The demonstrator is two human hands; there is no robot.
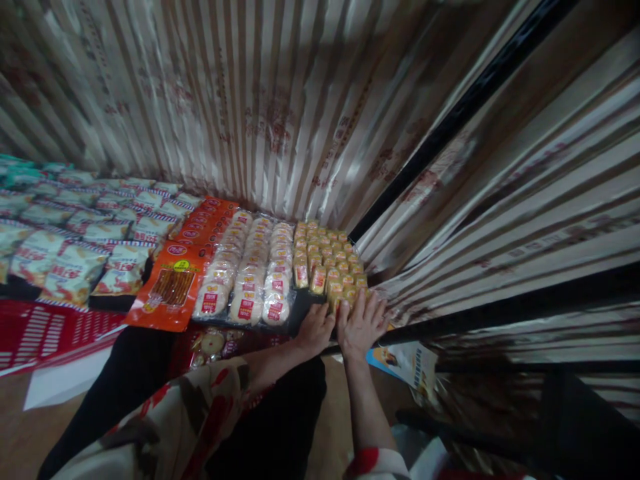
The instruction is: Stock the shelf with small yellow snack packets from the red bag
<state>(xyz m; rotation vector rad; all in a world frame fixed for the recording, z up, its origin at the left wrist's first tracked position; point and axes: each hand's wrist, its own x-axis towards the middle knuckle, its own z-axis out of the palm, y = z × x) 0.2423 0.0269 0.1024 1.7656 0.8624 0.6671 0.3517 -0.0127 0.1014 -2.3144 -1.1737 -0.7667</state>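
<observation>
Both my hands rest at the front of a display shelf of snacks. My left hand point(314, 329) lies with its fingers curled over the shelf's dark front edge point(300, 308), just below the small yellow packets point(325, 259). My right hand point(361, 322) lies flat, fingers stretched out, touching the front row of those yellow packets. To the left of them stand rows of round white rice-cracker packs point(249, 267).
Orange snack bags point(175, 283) and white and green bags point(75, 240) fill the shelf further left. Striped, shiny wrapping covers the wall behind and to the right. A red and white shelf front point(50, 333) and a blue leaflet point(400, 360) lie lower down.
</observation>
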